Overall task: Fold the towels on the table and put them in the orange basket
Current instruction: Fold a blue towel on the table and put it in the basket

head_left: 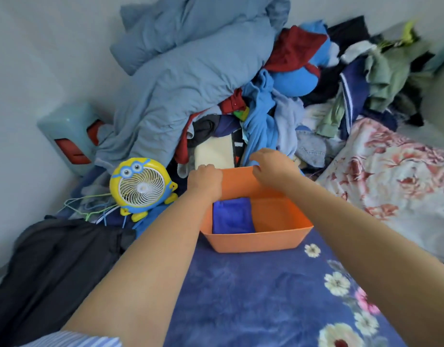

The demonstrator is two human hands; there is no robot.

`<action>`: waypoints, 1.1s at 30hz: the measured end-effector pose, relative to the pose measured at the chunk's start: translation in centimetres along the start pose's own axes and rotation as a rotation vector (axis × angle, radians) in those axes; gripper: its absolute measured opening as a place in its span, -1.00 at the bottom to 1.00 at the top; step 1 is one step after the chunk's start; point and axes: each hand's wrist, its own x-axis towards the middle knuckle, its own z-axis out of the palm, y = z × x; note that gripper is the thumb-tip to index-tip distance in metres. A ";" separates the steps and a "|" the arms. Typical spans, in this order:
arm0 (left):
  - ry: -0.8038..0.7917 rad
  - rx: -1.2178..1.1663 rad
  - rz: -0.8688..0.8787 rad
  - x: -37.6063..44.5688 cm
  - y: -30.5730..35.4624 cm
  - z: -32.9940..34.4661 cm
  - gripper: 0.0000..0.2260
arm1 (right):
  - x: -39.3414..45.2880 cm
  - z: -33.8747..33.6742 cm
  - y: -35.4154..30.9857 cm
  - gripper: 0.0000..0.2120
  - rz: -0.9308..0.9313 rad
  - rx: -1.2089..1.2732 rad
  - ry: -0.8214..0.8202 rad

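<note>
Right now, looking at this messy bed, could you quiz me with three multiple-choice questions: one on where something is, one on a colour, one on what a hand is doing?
1. Where does the folded towel lie in the orange basket?
A. its left part
B. its right part
C. draped over the rim

2. What colour is that towel?
A. red
B. blue
C. white

3. What is the left hand doing?
A. lying flat on the bedspread
B. holding the fan
C. gripping the basket's far rim

Answers: 1 A, the basket's right part shows bare orange floor. 2 B, it is deep blue. 3 C, its fingers curl over the far edge.
</note>
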 end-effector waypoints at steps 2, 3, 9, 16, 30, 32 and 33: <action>0.041 -0.013 0.020 -2.4 -0.2 -2.0 -0.71 | -2.5 -2.1 -1.1 -0.70 -0.001 -0.025 0.053; 0.062 -0.019 0.030 -3.5 -0.2 -2.9 -0.71 | -3.7 -3.0 -1.5 -0.70 0.003 -0.036 0.075; 0.170 -0.021 0.194 -10.0 0.3 -7.1 -0.67 | -12.8 -7.8 -4.4 -0.66 0.111 -0.127 0.222; 0.222 -0.001 0.464 -18.1 6.0 -9.5 -0.71 | -26.8 -10.8 -6.8 -0.67 0.379 -0.192 0.346; 0.291 -0.071 1.320 -48.0 34.7 -11.6 -0.70 | -71.0 -12.8 -7.5 -0.66 1.282 -0.343 0.468; 0.289 -0.076 1.456 -55.0 38.7 -11.1 -0.71 | -78.3 -12.6 -8.7 -0.65 1.404 -0.349 0.466; 0.296 -0.081 1.512 -58.0 40.3 -10.8 -0.71 | -81.4 -12.5 -9.3 -0.65 1.448 -0.356 0.457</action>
